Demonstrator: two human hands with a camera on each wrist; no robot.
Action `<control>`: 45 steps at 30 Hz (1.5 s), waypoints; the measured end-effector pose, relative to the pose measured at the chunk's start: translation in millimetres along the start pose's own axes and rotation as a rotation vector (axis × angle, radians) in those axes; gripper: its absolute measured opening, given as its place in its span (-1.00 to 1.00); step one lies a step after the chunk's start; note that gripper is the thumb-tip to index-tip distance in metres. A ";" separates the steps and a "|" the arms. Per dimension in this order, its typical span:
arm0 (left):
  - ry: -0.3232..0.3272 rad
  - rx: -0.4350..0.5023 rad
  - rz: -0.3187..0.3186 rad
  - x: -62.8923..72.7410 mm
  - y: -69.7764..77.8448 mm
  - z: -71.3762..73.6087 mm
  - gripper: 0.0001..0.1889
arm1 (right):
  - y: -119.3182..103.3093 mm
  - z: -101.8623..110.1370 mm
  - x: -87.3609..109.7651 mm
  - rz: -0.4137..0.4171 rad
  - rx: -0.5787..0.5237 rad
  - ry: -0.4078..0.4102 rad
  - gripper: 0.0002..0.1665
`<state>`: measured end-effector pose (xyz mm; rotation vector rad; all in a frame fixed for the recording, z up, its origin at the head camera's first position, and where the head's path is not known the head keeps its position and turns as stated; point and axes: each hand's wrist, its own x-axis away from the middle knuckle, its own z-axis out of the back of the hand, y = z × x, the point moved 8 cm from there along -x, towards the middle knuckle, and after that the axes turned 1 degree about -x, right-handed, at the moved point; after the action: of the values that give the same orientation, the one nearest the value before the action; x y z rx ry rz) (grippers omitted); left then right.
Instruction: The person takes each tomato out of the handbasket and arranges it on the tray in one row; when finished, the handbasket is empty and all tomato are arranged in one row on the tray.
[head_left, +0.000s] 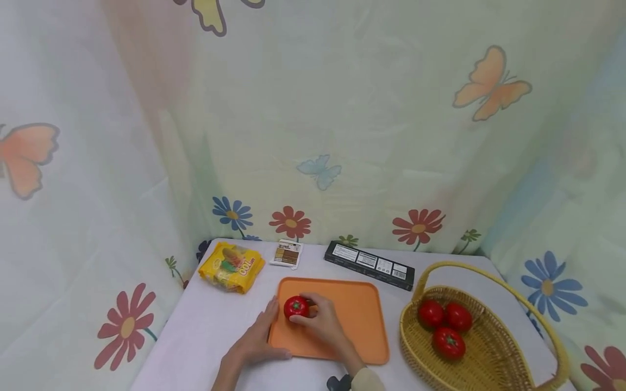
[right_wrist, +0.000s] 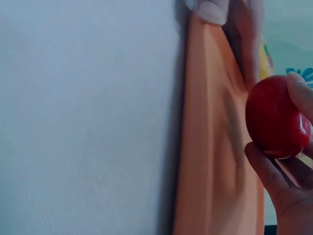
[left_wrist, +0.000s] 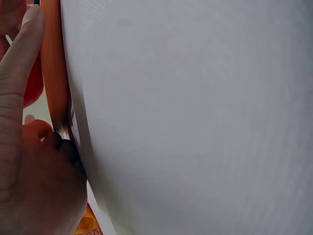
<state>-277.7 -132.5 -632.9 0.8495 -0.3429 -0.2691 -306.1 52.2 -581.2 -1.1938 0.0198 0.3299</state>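
Holding a tomato (head_left: 295,308) over a tray (head_left: 354,320).
Right hand (head_left: 323,321) grips its sides; left hand (head_left: 259,338), outstretched, touches the tray. Tomato probably light, firm, slippery; best held round the middle.

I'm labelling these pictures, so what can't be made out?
Fine print on the black box: too small in the head view.
Near end of the wicker basket: cut off by the head view's bottom edge.
Much of the held tomato: hidden by the left hand in the left wrist view.
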 end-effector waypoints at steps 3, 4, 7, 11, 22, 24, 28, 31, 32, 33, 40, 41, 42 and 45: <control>0.003 0.009 -0.009 -1.0 0.9 -0.8 0.45 | 3.3 -4.7 -3.0 -0.004 0.025 0.022 -0.23; 0.002 0.013 -0.009 -1.2 1.5 -1.1 0.45 | 4.2 -5.6 -3.8 -0.005 0.033 0.029 -0.23; 0.002 0.021 -0.004 -1.0 3.9 -1.3 0.45 | 6.5 -8.3 -6.2 0.000 0.050 0.046 -0.23; 0.004 0.026 0.006 0.3 5.3 0.0 0.45 | 8.6 -13.0 -10.2 0.011 0.072 0.059 -0.23; 0.016 0.013 0.012 1.6 4.1 2.1 0.46 | 11.7 -20.7 -17.3 -0.002 0.083 0.047 -0.27; 0.018 0.015 0.011 0.7 4.0 2.3 0.46 | 13.2 -20.6 -18.5 -0.016 0.086 0.043 -0.27; 0.020 0.021 0.011 -0.6 3.3 1.9 0.46 | 16.1 -20.6 -20.1 -0.051 0.084 0.027 -0.25; 0.021 0.026 0.015 -0.8 2.1 1.0 0.46 | 17.3 -21.2 -20.3 -0.065 0.087 0.010 -0.26; 0.021 0.029 0.017 -0.9 1.7 0.8 0.46 | 17.3 -21.3 -20.2 -0.066 0.086 0.004 -0.26; 0.023 0.032 0.015 -1.0 1.7 0.8 0.46 | 17.1 -21.4 -19.9 -0.068 0.085 -0.002 -0.26; 0.030 0.047 0.034 -2.7 1.4 2.0 0.46 | 13.3 -21.7 -18.3 -0.048 0.083 -0.036 -0.27; 0.030 0.048 0.036 -2.7 1.5 2.2 0.46 | 13.1 -21.8 -18.4 -0.046 0.080 -0.040 -0.27; 0.029 0.051 0.037 -2.6 1.6 2.3 0.46 | 13.1 -22.0 -18.5 -0.050 0.079 -0.045 -0.26; 0.028 0.055 0.042 -2.0 1.7 1.9 0.46 | 13.9 -22.4 -19.0 -0.066 0.073 -0.064 -0.22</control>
<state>-280.2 -132.0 -630.8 0.8986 -0.3433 -0.2091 -324.2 31.7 -598.6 -1.1088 -0.0623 0.3065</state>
